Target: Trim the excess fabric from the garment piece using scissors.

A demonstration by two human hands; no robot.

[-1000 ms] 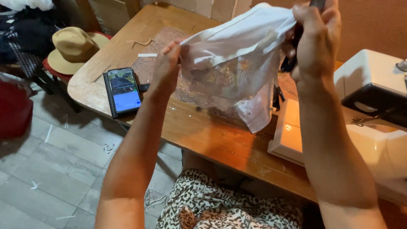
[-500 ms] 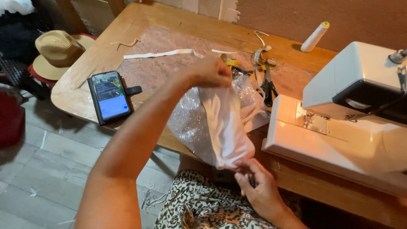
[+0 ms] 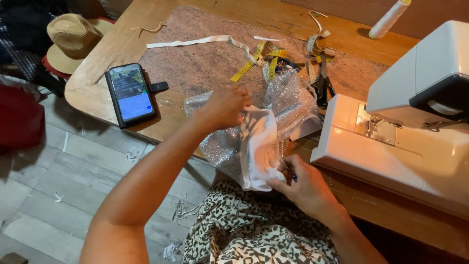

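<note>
**Both hands grip a white and glitter fabric piece at the table edge**

At the centre of the frame, the left hand (image 3: 225,105) pinches the upper end of a white fabric piece (image 3: 260,146), fingers closed on its top edge. The right hand (image 3: 305,186), lower and to the right, is closed on the lower end of the same piece, just above the person's lap, and a small dark tool shows between its fingers; what kind it is cannot be told. The white piece is stretched between the two hands and hangs over the front edge of the wooden table (image 3: 93,90). It is joined to or lies against a silver glitter fabric (image 3: 288,100) that bunches on the table behind it and drapes down to the left of it.

Right of the hands, filling the right side of the frame, stands a white sewing machine (image 3: 405,127). Just beside its left end lie dark scissors (image 3: 323,85), and a yellow measuring tape (image 3: 259,61) is tangled above the glitter fabric. A white elastic strip (image 3: 195,41) runs across the upper middle of the table. A smartphone (image 3: 129,93) with a lit screen lies at the left of the table, well apart from the hands. A spool of pale thread (image 3: 388,19) lies at the upper right, and a straw hat (image 3: 68,39) sits off the table at the upper left. The lap below wears leopard-print cloth (image 3: 244,234).
</note>
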